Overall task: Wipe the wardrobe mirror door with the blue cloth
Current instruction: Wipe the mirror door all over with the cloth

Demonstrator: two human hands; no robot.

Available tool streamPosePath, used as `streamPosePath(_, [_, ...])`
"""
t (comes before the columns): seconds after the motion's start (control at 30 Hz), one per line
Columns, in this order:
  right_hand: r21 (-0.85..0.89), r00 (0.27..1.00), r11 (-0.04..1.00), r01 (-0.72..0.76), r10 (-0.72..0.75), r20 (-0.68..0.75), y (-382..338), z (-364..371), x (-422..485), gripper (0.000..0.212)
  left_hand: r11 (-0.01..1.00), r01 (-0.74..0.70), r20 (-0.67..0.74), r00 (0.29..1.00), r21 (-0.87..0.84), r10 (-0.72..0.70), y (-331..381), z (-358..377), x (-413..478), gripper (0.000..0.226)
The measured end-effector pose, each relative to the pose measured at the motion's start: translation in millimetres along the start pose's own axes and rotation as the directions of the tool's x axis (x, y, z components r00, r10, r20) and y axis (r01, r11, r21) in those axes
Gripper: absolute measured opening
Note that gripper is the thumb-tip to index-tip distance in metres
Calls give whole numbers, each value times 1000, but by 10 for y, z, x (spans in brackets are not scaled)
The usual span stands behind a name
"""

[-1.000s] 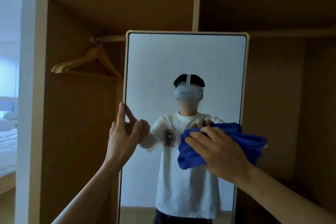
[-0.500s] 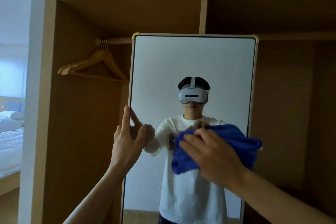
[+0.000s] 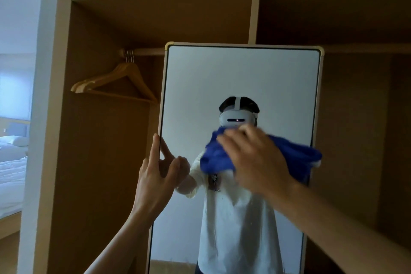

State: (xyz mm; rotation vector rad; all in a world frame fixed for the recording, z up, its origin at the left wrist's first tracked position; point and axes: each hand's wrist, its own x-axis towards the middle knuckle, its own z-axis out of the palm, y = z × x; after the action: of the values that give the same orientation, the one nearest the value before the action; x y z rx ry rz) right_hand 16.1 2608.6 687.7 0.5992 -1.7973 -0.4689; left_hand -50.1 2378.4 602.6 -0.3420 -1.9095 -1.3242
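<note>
The mirror door point(image 3: 240, 73) stands before the open wardrobe point(image 3: 100, 162). Left of it, hangers point(image 3: 115, 82) hang on the rail point(image 3: 146, 51) inside. Farther left, beyond the wardrobe's side, lies a bed point(image 3: 11, 173). The left hand point(image 3: 155, 176) holds the door's left edge; to its right, the right hand point(image 3: 255, 162) presses the cloth point(image 3: 295, 153) on the glass.

My crumpled fabric cloth point(image 3: 298, 158) is deep blue. The tall rectangular mirror door point(image 3: 244, 73) has a cream frame; the wooden wardrobe point(image 3: 100, 162) is plain mid-brown.
</note>
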Motion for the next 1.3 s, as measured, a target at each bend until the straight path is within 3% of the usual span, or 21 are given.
streamPosePath(0.1, [27,987,991,129,-131,94,-268,128,-332,39,1000,6,6,1000,-1,-6,32,-1,23,82])
streamPosePath(0.2, [12,991,992,124,-124,49,-163,108,-306,38,1000,7,26,1000,-4,-7,81,-17,42,85])
streamPosePath(0.4, [-84,963,960,-267,261,-68,670,-334,356,49,999,35,40,999,-37,-33,187,-60,196,86])
streamPosePath(0.47, [-102,954,949,-298,291,-78,729,-384,451,51,998,45,29,999,-45,-43,214,-81,202,88])
streamPosePath(0.6, [-48,998,997,-55,55,-12,263,-149,109,43,999,36,36,999,-38,-35,143,-81,146,95])
streamPosePath(0.7, [-34,993,995,94,-91,70,-9,31,-161,42,999,37,40,999,-34,-36,126,-55,175,97])
streamPosePath(0.8, [-20,998,998,56,-56,26,173,-49,-8,39,999,28,50,998,-33,-26,145,-42,150,98])
streamPosePath(0.93, [-79,978,975,-209,206,-43,627,-323,464,46,999,19,42,999,-36,-18,195,-21,89,95])
streamPosePath(1.0, [-127,969,961,-245,239,-62,654,-365,602,48,999,18,26,1000,-34,-17,169,-16,65,93])
streamPosePath(1.2, [-49,997,997,54,-52,50,6,10,149,38,998,18,12,1000,-67,-17,98,7,121,90])
streamPosePath(1.3, [-38,990,991,126,-124,60,58,-11,140,41,998,9,29,1000,-59,-7,131,15,148,90])
